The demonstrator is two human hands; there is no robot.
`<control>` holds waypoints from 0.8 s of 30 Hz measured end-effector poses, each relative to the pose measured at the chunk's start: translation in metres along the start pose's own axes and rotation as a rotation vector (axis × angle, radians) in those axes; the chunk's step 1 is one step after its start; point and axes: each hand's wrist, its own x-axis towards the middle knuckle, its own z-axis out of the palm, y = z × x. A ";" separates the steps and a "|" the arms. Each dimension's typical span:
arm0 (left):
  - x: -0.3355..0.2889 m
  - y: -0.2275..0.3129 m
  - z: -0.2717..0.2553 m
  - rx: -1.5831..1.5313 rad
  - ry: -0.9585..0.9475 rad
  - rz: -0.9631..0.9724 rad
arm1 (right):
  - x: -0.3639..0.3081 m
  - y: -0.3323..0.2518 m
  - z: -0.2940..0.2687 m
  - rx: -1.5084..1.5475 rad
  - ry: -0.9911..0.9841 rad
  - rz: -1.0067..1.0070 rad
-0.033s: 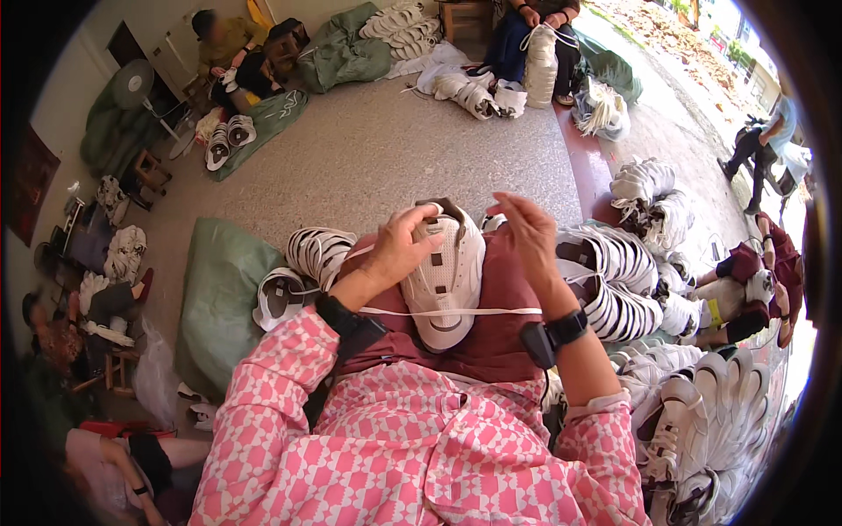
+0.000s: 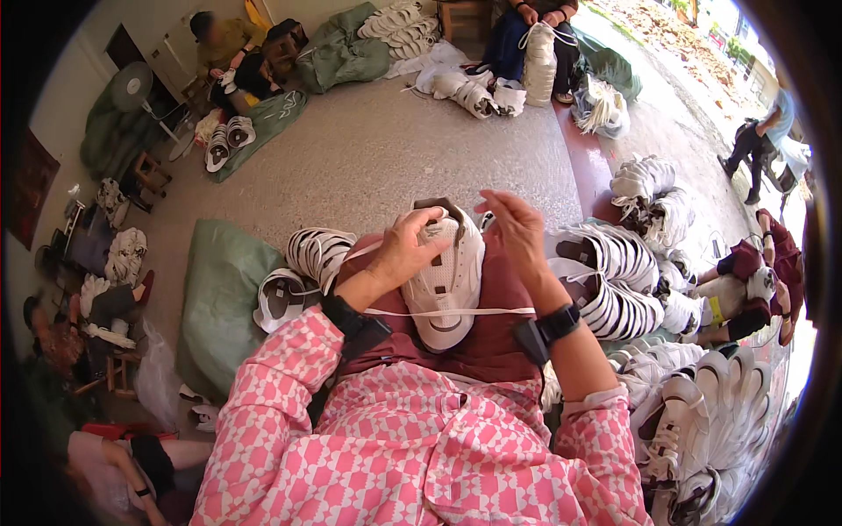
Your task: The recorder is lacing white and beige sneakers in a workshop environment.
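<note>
A white shoe upper (image 2: 445, 307) with dark patches and a brown lining lies between my thighs, toe toward me. My left hand (image 2: 406, 250) is closed over its left side near the opening, fingers bent at the tongue. To the right of the shoe, my right hand (image 2: 517, 226) is raised with fingers stretched out and apart; I see nothing held in it. A white shoelace (image 2: 421, 313) runs across the toe from my left thigh toward my right wrist. What lies under my left fingers is hidden.
Stacked white shoe uppers (image 2: 614, 280) lie close on my right, with more uppers (image 2: 316, 254) on my left beside a green sack (image 2: 219, 298). Shoe parts (image 2: 693, 421) are heaped at lower right. Other people sit around the room; one person (image 2: 763, 140) stands outside.
My right hand has shifted slightly left toward the shoe opening, its fingers straighter. My left hand stays on the shoe, almost unmoved.
</note>
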 end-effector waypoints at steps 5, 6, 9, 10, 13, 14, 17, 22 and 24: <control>0.009 -0.001 0.020 0.170 0.013 0.053 | 0.031 0.064 0.015 -0.403 -0.066 -0.221; 0.009 0.000 0.021 0.214 0.033 0.051 | 0.033 0.065 0.019 -0.399 -0.069 -0.214; 0.017 0.005 0.027 0.297 0.077 0.034 | 0.033 0.065 0.025 -0.581 0.013 -0.346; 0.020 0.008 0.028 0.338 0.056 0.001 | 0.032 0.062 0.026 -0.568 0.017 -0.317; 0.029 0.010 0.034 0.385 0.018 -0.028 | 0.027 0.061 0.025 -0.588 0.046 -0.300; 0.032 0.008 0.033 0.410 0.016 -0.017 | 0.027 0.061 0.026 -0.600 0.075 -0.320; 0.035 0.007 0.035 0.421 0.006 -0.022 | 0.024 0.067 0.027 -0.646 0.154 -0.390; 0.042 0.011 0.034 0.507 -0.140 -0.151 | 0.018 0.065 0.033 -0.678 0.178 -0.422; 0.043 -0.002 0.034 0.515 -0.114 -0.136 | 0.016 0.060 0.036 -0.707 0.148 -0.354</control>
